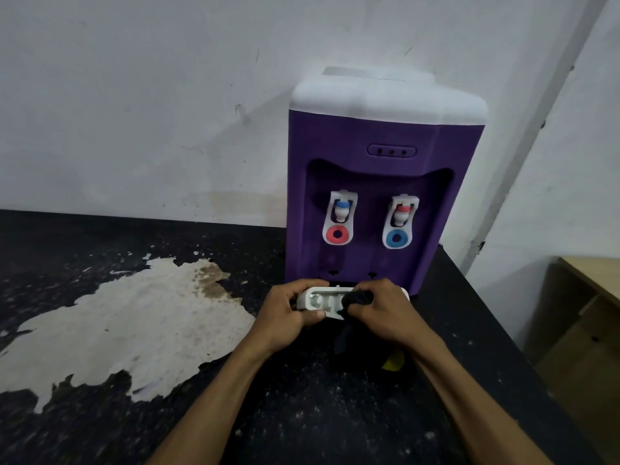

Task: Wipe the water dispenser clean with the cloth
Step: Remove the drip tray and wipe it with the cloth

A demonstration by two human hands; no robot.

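On the dark countertop (302, 414), hard against the white wall, the purple water dispenser (369, 135) is standing upright with its two taps facing the person. A large pale patch (134, 323) where the surface is peeling is lying well to its left, out of the way. Just in front of the dispenser's base, the white drip tray (318, 298) is sitting low between both hands, probably so its ribbed inside can be reached. The left hand (285, 310) is gripping the tray's left end, fingers curled over the far rim and thumb on the near edge, steadying it. The right hand (385, 313) is pinching the bunched dark cloth (355, 298) and pressing it into the tray, a loose tail hanging below. A small yellow scrap (394, 362) is showing under the right wrist.
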